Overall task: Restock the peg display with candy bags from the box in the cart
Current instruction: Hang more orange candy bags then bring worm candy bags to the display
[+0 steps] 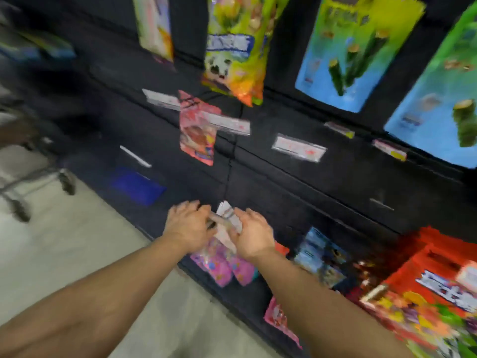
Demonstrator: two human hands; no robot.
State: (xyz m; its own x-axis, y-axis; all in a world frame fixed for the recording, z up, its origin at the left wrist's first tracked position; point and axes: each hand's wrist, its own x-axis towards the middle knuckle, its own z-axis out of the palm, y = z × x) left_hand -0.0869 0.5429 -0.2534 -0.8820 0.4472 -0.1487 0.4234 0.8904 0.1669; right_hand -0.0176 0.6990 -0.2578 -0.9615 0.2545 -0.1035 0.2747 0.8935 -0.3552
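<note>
Both hands [219,227] around crinkly pink bags [224,264]

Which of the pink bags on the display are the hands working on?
The lowest-hanging pink bags, directly under both hands: the left hand and right hand hold their pale tops. The other pink bag hangs higher up, untouched.

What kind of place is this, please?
Most likely a shop aisle: snack bags hang on a dark peg wall above price tags, and a cart's wheels show at the left.
</note>
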